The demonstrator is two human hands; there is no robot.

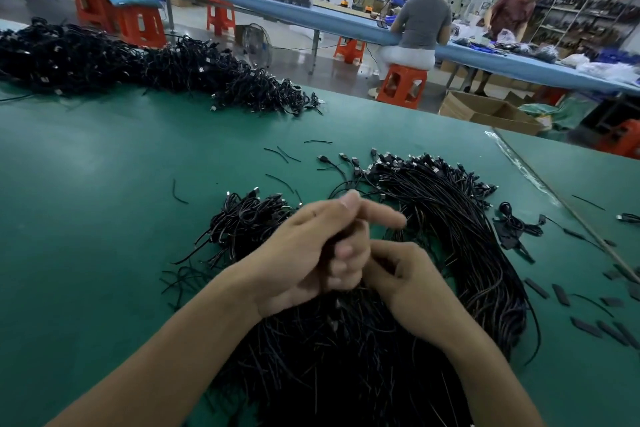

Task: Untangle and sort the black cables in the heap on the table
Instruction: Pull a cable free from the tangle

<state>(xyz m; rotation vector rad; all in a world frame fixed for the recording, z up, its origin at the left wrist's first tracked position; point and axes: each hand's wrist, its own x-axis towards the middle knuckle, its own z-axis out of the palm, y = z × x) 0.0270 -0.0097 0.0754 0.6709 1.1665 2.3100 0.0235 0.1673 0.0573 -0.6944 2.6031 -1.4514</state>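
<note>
Cable heap (pixel 346 350) on table (pixel 104 218).

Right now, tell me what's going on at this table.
A person's left hand and right hand meet above the near heap of black cables on the green table. Whether they grip a cable is hidden. A straightened bundle curves along the right, a small tangle lies to the left, and a big pile sits farther back.
</note>
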